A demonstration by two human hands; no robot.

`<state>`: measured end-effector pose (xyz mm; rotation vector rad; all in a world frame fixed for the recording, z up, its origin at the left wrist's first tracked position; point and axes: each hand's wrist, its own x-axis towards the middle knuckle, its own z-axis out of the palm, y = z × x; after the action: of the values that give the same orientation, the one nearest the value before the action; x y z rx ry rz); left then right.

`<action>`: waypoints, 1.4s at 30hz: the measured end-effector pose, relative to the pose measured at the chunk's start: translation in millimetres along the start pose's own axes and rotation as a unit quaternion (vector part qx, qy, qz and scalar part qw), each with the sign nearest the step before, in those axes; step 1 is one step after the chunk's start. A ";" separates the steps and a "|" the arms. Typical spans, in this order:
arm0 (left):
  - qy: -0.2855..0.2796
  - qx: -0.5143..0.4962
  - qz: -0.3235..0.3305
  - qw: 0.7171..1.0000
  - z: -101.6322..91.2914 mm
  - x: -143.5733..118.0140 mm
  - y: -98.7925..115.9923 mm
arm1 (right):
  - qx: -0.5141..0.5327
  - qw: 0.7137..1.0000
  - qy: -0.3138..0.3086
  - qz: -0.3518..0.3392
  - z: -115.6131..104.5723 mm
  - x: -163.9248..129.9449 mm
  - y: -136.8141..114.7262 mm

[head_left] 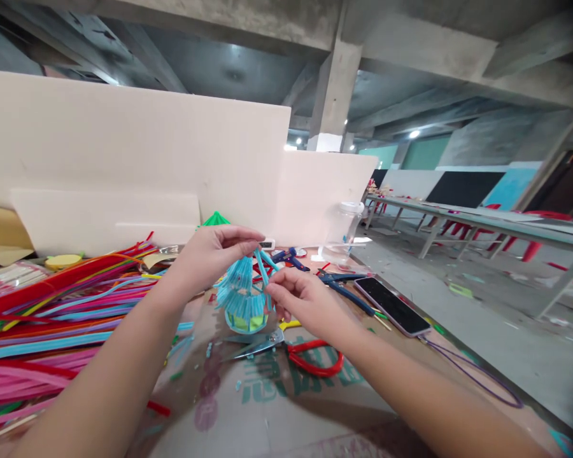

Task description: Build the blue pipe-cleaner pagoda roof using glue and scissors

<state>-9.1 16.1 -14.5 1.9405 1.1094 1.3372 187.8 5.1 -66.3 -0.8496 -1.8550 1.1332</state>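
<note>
While the left hand point(210, 254) pinches the top of the blue pipe-cleaner lantern point(242, 299) above the worktop point(277, 407), the right hand's point(300, 299) fingers pinch one strand, seemingly mid-wrap, needing a snug twist next.

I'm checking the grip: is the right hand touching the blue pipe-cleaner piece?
Touching. The head view shows the right hand pinching a strand of the blue pipe-cleaner piece with its fingers.

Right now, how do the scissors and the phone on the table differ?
The scissors have red loop handles and grey blades pointing left; the phone is a flat dark slab with a purple cord trailing from it. The scissors lie just below the right hand; the phone lies further right, near the table edge. Both rest flat, untouched.
</note>
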 end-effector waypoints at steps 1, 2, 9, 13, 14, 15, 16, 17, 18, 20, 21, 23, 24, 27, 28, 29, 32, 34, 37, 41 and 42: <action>0.002 0.002 -0.001 1.000 0.7 0.3 -0.3 | 0.006 1.000 -0.001 -0.002 2.0 -0.3 2.1; 0.002 0.004 -0.001 1.000 1.6 0.7 -0.7 | 0.005 1.000 -0.002 -0.006 3.6 -0.6 3.8; -0.009 0.023 0.017 1.000 8.5 2.5 -5.2 | -0.132 0.991 -0.003 -0.019 3.8 -2.5 8.5; 0.002 0.021 0.019 1.000 7.9 1.5 -3.5 | -0.243 0.968 -0.002 -0.065 4.6 -9.7 10.1; 0.008 0.023 0.017 1.000 7.2 1.1 -2.8 | -0.256 0.964 -0.002 -0.072 5.4 -11.4 9.6; 0.013 0.026 0.016 0.999 6.4 0.7 -2.3 | -0.256 0.964 -0.007 -0.070 6.2 -12.6 8.6; 0.018 0.028 0.016 0.999 5.7 0.3 -1.9 | -0.244 0.968 -0.020 -0.059 6.6 -13.1 7.1; 0.021 0.031 0.018 0.999 4.9 0.1 -1.7 | -0.224 0.973 -0.046 -0.040 6.5 -13.0 5.2; 0.024 0.033 0.021 0.999 4.1 -0.1 -1.6 | -0.202 0.976 -0.075 -0.016 5.8 -12.4 3.1; 0.031 0.036 0.025 0.999 2.0 -0.4 -1.0 | -0.184 0.978 -0.096 0.019 2.1 -10.1 -0.6; 0.034 0.035 0.025 0.999 0.5 -0.5 -0.4 | -0.190 0.979 -0.076 0.019 -0.8 -8.8 -1.9; 0.037 0.031 0.016 0.999 -3.5 -0.7 1.6 | -0.209 0.978 -0.006 -0.007 -8.1 -7.0 -3.2; 0.038 0.029 0.010 0.999 -5.7 -0.8 2.7 | -0.213 0.977 0.015 -0.018 -12.0 -6.7 -3.4; 0.055 0.034 0.001 0.998 -11.9 -1.0 5.5 | -0.192 0.979 -0.064 -0.010 -21.0 -8.0 -3.6; 0.061 0.038 0.003 0.997 -13.0 -1.0 5.8 | -0.177 0.979 -0.104 -0.003 -21.8 -8.7 -3.7; 0.062 0.043 0.005 0.997 -13.4 -1.1 5.8 | -0.151 0.980 -0.130 0.004 -21.2 -9.2 -3.7; 0.039 0.054 0.019 0.998 -9.3 -1.2 4.4 | -0.011 0.994 -0.105 0.035 -11.8 -8.8 -2.3; 0.019 0.049 0.031 0.998 -3.7 -1.3 2.7 | 0.100 0.991 -0.064 0.059 -3.2 -7.4 -0.2; 0.000 0.035 0.037 0.999 3.3 -0.8 -0.1 | 0.207 0.973 -0.048 0.087 4.7 -5.1 4.0; 0.004 0.019 0.015 1.000 3.3 0.8 -4.0 | 0.235 0.966 -0.036 0.102 4.7 -3.0 9.6; 0.005 0.012 0.013 1.000 2.3 1.1 -4.8 | 0.218 0.971 -0.026 0.098 4.2 -2.6 10.6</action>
<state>-8.3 19.6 -18.6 1.9749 1.1130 1.3547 186.8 5.3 -78.0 -0.7585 -1.4978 1.6255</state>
